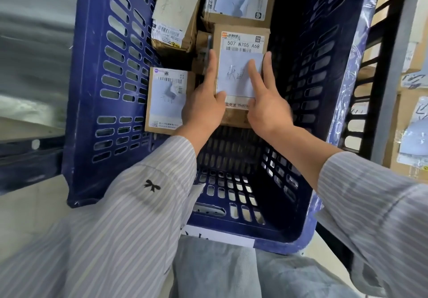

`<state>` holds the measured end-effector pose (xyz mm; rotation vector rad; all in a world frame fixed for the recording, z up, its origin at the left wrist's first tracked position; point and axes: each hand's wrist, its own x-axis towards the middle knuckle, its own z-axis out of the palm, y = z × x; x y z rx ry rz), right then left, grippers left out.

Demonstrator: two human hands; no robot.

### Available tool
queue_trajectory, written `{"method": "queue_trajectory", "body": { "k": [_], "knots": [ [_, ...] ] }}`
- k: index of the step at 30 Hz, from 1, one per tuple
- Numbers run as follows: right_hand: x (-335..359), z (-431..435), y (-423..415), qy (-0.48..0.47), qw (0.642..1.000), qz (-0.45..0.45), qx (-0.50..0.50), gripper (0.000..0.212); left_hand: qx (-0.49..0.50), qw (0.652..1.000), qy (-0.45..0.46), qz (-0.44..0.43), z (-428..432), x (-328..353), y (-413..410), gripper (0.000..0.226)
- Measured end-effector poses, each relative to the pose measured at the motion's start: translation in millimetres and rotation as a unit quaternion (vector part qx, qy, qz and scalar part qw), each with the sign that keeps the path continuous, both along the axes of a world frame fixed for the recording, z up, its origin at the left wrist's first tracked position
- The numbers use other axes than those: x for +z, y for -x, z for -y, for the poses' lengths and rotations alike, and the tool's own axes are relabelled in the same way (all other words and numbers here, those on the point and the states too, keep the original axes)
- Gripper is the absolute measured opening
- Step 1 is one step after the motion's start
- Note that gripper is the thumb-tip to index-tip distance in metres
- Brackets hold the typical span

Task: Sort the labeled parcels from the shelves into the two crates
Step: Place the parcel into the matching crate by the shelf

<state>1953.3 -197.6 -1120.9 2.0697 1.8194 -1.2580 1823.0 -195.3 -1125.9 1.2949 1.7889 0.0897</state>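
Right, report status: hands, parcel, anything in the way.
Status: left hand and right hand flat on the parcel, fingers straight. Parcel inside the blue crate. Three other parcels beside it, nothing blocking.

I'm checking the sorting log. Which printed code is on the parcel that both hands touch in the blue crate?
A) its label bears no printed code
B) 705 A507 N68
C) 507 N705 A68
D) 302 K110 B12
C: the parcel under the left hand and right hand in the blue crate has 507 N705 A68 printed on its label.
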Motion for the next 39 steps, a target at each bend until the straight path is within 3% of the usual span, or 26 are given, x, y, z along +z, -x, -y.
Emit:
{"method": "queue_trajectory", "body": {
  "k": [3, 6, 9, 13, 17, 19, 23, 28, 31, 33, 34, 36, 37, 39],
  "knots": [
    [0, -1, 1, -0.001, 1.0, -0.011, -0.005, 0.087, -0.008, 1.0, -0.004, -0.017, 1, -1, -2, 0.076],
    [7, -5, -1, 0.004, 0.999, -0.047, -0.022, 0.082, 0.026, 0.999, 0.009, 0.023, -2, 3, 3, 0.077],
    [17, -3, -3, 0.025, 0.982, -0.137, -0.125, 0.069, 0.057, 0.998, 0.0, 0.037, 7, 12, 9, 0.078],
    [31, 13, 2, 0.089, 0.915, -0.206, -0.337, 0.077, 0.059, 0.997, 0.007, 0.046, 37, 18, 22, 0.068],
    [42, 31, 1, 0.198, 0.814, -0.243, -0.489, 0.072, 0.11, 0.981, 0.073, 0.142, 48, 21, 38, 0.056],
    [48, 40, -1, 0.246, 0.767, -0.25, -0.537, 0.075, 0.093, 0.975, 0.102, 0.175, 49, 24, 41, 0.05],
    [50, 55, -4, 0.343, 0.735, -0.217, -0.544, 0.086, -0.003, 0.977, 0.134, 0.163, 49, 25, 39, 0.044],
    [45, 83, -1, 0.424, 0.562, -0.235, -0.67, 0.061, -0.208, 0.965, 0.151, 0.051, 42, 18, 31, 0.041],
    [41, 93, 5, 0.402, 0.449, -0.256, -0.756, 0.052, -0.312, 0.941, 0.128, -0.032, 43, 10, 19, 0.042],
    [39, 93, 9, 0.363, 0.396, -0.276, -0.797, 0.044, -0.328, 0.932, 0.128, -0.087, 53, 4, 9, 0.046],
    [38, 90, 10, 0.356, 0.392, -0.28, -0.801, 0.042, -0.325, 0.93, 0.133, -0.111, 60, 1, 5, 0.049],
    [40, 82, 14, 0.376, 0.436, -0.269, -0.772, 0.037, -0.305, 0.932, 0.139, -0.137, 73, -4, 0, 0.058],
    [42, 77, 16, 0.39, 0.485, -0.256, -0.74, 0.037, -0.289, 0.937, 0.131, -0.142, 78, -6, 0, 0.063],
    [46, 68, 18, 0.385, 0.621, -0.219, -0.647, 0.037, -0.256, 0.951, 0.091, -0.149, 82, -7, 4, 0.069]
  ]
}}
